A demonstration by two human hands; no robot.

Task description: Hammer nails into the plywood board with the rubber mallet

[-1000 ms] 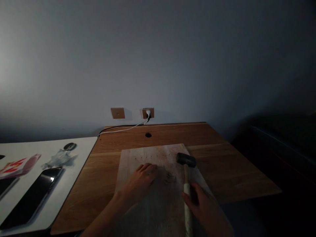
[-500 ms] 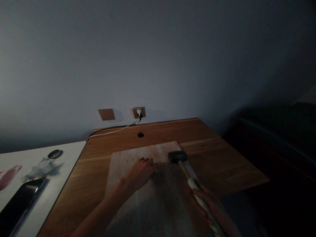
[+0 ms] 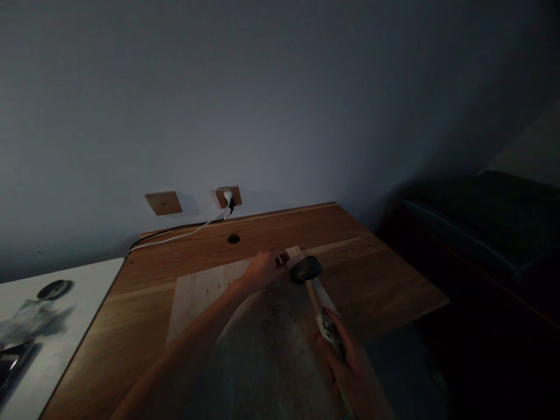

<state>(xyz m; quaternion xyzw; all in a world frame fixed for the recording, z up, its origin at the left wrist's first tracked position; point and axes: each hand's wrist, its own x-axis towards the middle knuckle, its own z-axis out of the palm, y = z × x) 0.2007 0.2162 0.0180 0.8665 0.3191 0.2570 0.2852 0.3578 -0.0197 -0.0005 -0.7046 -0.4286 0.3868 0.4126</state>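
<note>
Since half a second ago, my left hand [image 3: 265, 272] has gone farther up the board [image 3: 195, 303], close to its far edge, and the mallet [image 3: 314, 291] head is nearer to my fingers. My view has swung a bit to the right too.

So, going left to right: on the white surface [image 3: 94, 286] there's part of a phone [image 3: 13, 364], cut off by the frame, then some crumpled see-through plastic [image 3: 32, 321] and a dark round thing [image 3: 55, 289] just behind it. Next comes the wooden tabletop [image 3: 371, 268], with a blank-looking wall plate [image 3: 164, 203] above its far edge and an outlet [image 3: 236, 195] with a white plug in it.

My board lies flat on the wood, small dark dots along its far part. Left hand's fingers are bent; something pale shows there, but it's too blurry, can't tell if I'm pinching anything. Tiny bits [image 3: 271, 306] sit on the board just below. Right hand [image 3: 339, 347] is wrapped round the mallet's handle, head over the board's right edge, right by my left fingers.
</note>
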